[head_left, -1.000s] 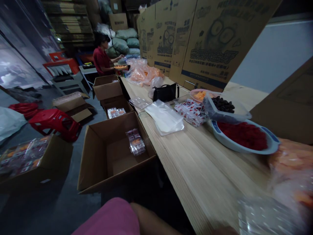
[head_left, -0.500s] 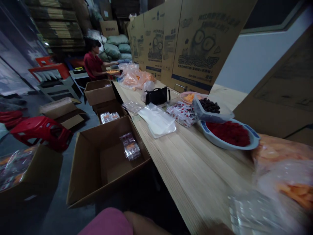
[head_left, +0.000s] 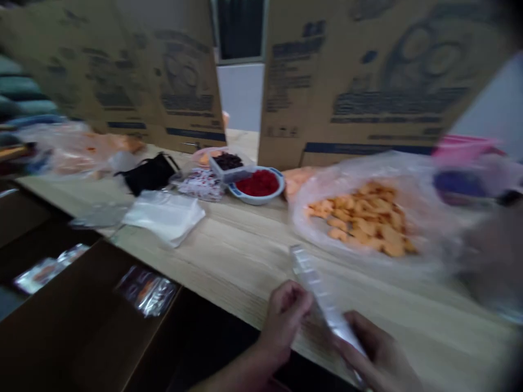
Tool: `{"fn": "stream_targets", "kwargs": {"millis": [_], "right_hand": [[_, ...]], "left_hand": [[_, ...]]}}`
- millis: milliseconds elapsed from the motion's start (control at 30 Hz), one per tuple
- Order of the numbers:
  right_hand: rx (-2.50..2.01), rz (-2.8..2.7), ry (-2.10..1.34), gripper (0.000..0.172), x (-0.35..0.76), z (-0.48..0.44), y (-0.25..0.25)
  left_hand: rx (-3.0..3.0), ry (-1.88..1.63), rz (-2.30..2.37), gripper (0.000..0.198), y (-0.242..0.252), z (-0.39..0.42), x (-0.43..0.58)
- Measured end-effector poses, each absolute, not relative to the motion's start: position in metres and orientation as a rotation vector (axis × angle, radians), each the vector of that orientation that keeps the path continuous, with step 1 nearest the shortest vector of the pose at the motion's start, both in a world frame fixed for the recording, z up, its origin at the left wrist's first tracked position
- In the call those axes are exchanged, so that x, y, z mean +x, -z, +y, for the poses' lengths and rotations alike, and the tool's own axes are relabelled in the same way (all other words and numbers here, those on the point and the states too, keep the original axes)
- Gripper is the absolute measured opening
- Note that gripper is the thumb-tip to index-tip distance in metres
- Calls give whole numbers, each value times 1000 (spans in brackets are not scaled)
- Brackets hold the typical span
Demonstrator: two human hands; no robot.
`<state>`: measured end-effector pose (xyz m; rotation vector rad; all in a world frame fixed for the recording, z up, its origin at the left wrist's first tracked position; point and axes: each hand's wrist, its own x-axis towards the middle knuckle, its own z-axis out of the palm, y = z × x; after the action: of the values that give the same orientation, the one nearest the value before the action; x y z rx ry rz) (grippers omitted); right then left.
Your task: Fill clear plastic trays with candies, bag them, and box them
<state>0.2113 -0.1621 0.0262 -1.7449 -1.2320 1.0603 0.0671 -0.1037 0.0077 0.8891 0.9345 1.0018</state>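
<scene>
Both hands hold a clear plastic tray [head_left: 316,288] on edge above the near side of the wooden table [head_left: 229,256]. My left hand [head_left: 286,316] pinches its left side with curled fingers. From below and to the right, my right hand [head_left: 376,354] grips the tray's lower end. Just beyond the tray lies an open plastic bag of orange dried fruit pieces [head_left: 363,218]. The picture is smeared by motion.
Further back stand a white bowl of red pieces [head_left: 257,185], a clear tub of dark fruit [head_left: 229,163], small red-and-white packets [head_left: 200,182], a black bag [head_left: 149,174] and a stack of clear bags [head_left: 165,215]. Open cartons [head_left: 81,321] holding packed trays sit left of the table. Printed cardboard sheets [head_left: 368,81] line the back.
The view has swung right from the floor cartons to the table. Both hands have come into view, holding the clear tray up on edge.
</scene>
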Motion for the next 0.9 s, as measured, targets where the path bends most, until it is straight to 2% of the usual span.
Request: {"fn": "stream_targets", "kwargs": {"millis": [133, 233, 433, 533, 667, 900], "right_hand": [[-1688, -1218, -1122, 30, 199, -173, -40], [-1680, -1280, -1154, 25, 199, -182, -43], [-1623, -1274, -1043, 29, 219, -183, -35], [-1469, -1181, -1165, 37, 228, -177, -36], [-1306, -1090, -1371, 27, 231, -172, -38], [-1295, -990, -1363, 23, 233, -176, -35]], "left_hand": [[753, -839, 819, 33, -23, -105, 69], [704, -800, 836, 30, -25, -111, 71], [708, -743, 841, 26, -32, -116, 73], [763, -656, 798, 22, -35, -118, 75], [790, -564, 745, 18, -33, -123, 79], [826, -524, 703, 16, -30, -121, 83]]}}
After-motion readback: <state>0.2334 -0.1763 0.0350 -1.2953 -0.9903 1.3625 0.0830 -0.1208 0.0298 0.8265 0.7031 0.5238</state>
